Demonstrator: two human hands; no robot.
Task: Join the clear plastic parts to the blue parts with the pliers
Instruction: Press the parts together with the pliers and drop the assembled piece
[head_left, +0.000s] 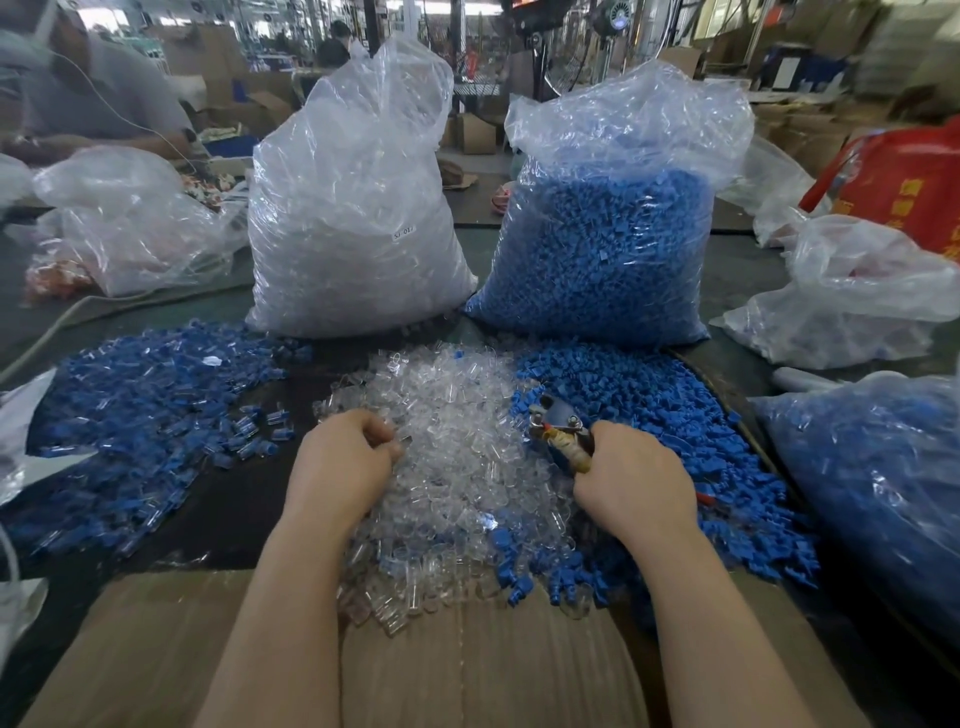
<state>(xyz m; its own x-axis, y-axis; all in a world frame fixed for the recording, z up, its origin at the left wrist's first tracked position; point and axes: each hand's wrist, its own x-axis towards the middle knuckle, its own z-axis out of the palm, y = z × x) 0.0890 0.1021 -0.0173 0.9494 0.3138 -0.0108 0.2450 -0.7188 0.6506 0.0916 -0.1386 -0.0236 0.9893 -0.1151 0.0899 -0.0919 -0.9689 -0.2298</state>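
My left hand (340, 457) fingers curled into the clear plastic parts (457, 415), my right hand (631, 480) gripping the pliers (558, 426), behind them one bag of clear parts (353, 218), one bag of blue parts (597, 249)

My bench (737, 291) is dark, with a sheet of cardboard (171, 639) at its near edge. Three loose heaps lie on it: joined parts (140, 410) to my left, clear parts (457, 467) in the middle, blue parts (691, 431) to my right. Behind them stand a clear bag (353, 208) and a blue bag (602, 244), side by side. More bags (852, 291) sit at both ends; their contents are hard to make out.
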